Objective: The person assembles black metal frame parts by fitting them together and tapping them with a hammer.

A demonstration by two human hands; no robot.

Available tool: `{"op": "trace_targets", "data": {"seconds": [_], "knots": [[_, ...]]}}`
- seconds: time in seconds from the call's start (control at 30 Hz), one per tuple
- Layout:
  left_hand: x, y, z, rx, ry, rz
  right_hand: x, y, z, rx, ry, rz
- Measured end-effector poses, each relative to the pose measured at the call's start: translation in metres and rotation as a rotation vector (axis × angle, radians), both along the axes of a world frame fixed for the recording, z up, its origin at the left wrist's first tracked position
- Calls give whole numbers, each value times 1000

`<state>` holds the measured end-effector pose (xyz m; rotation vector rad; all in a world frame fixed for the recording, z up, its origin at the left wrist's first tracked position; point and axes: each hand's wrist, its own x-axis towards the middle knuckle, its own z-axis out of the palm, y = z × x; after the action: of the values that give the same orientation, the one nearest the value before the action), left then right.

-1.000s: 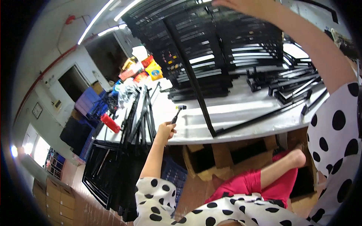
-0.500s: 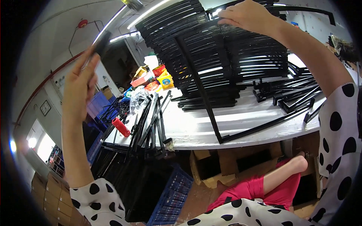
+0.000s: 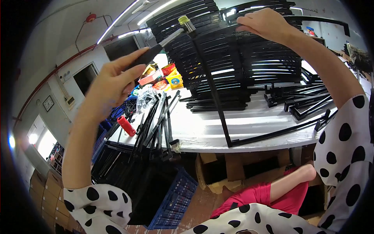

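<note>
1. Behind your work, a broad stack of black strips (image 3: 269, 50) rises over the far part of the white table (image 3: 194, 134).

2. Your black frame (image 3: 221, 117) stands on the table, its lower left corner just inside the near edge. The upright climbs from there, its top leaning left in view; the lower rail runs rightward beside the near edge, and the upper rail extends right, past your grip. The frame's pose is much as it was half a second ago.

3. Your left hand (image 3: 113, 84), raised beyond the table's left end, is closed around a black handle. It has swung inward since the last frame.

4. Your right hand (image 3: 267, 25) is clamped on the frame's upper rail, fingers and thumb pinched together, as it was half a second earlier.

5. Your mallet (image 3: 171, 38) slants up and right along its handle, its yellow-tipped head at the frame's upper left corner; contact cannot be told. Half a second ago, it was cocked back, well left of that corner, its head blurred.
</note>
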<state>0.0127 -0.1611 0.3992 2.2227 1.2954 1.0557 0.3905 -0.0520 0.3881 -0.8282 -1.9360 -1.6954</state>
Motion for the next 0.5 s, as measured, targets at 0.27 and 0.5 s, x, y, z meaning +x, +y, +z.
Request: {"op": "trace_targets", "data": {"seconds": [0.27,0.5], "knots": [[-47,40,2,481,-282,97,-10,-4,-2,6,-16,30],[-35,32,-25,13,-200,86,-6,0,-8,-5,8,-18]]}}
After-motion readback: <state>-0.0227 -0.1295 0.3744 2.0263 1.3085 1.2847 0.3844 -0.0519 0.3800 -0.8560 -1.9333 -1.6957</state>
